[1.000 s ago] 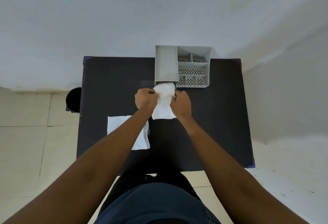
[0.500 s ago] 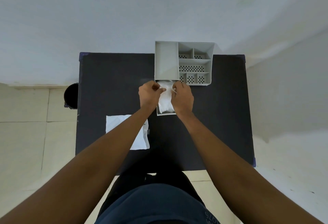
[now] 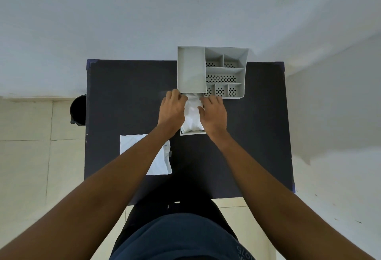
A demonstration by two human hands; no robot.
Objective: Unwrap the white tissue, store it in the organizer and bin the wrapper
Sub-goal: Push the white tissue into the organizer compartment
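Note:
The white tissue (image 3: 192, 115) lies crumpled in a small open drawer (image 3: 193, 133) pulled out from the front of the grey organizer (image 3: 191, 70). My left hand (image 3: 172, 111) grips the tissue's left side, fingers curled at its far end. On the tissue's right side, my right hand (image 3: 213, 113) holds it the same way. Both hands hide the drawer's side walls. The white wrapper (image 3: 132, 145) lies flat on the black table (image 3: 123, 94), partly under my left forearm.
A black bin (image 3: 79, 111) stands on the floor just off the table's left edge. The organizer sits at the table's far edge and has several perforated compartments on its right. A white wall runs behind the table.
The tissue hung between both hands above the table a second ago. It now sits down in the drawer, bunched narrower, with both hands lower and pressed against its sides.

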